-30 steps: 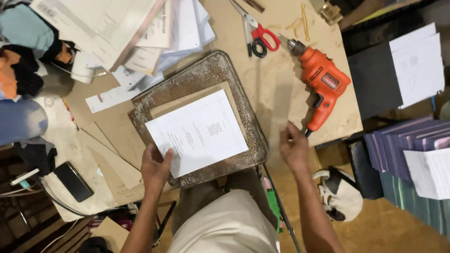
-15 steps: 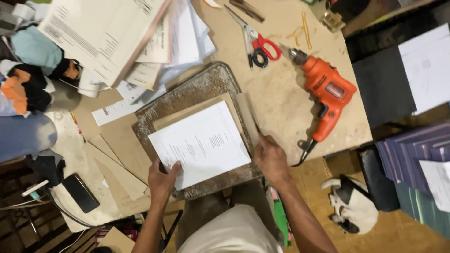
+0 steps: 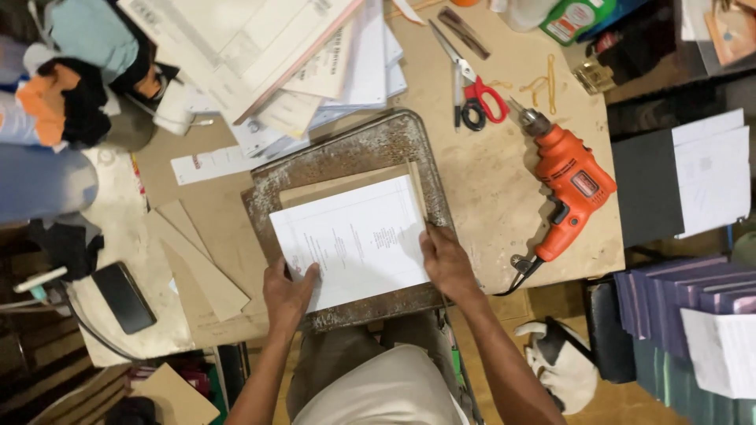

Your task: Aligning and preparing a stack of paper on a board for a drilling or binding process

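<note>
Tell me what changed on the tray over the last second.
The right hand moved in from the bare tabletop to the right edge of the white paper stack and now presses it. The left hand stayed on the stack's lower left corner. The stack, the rusty metal tray, the orange drill and the scissors kept their places.

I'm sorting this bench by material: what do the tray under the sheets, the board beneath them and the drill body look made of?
The rectangular rusty tray looks like bare metal: brown corrosion, worn grey patches, rolled rim. The tan flat board under the white printed sheets seems to be cardboard or thin fibreboard, matte and even. The orange power drill looks like moulded plastic, slightly glossy, with a metal chuck.
</note>
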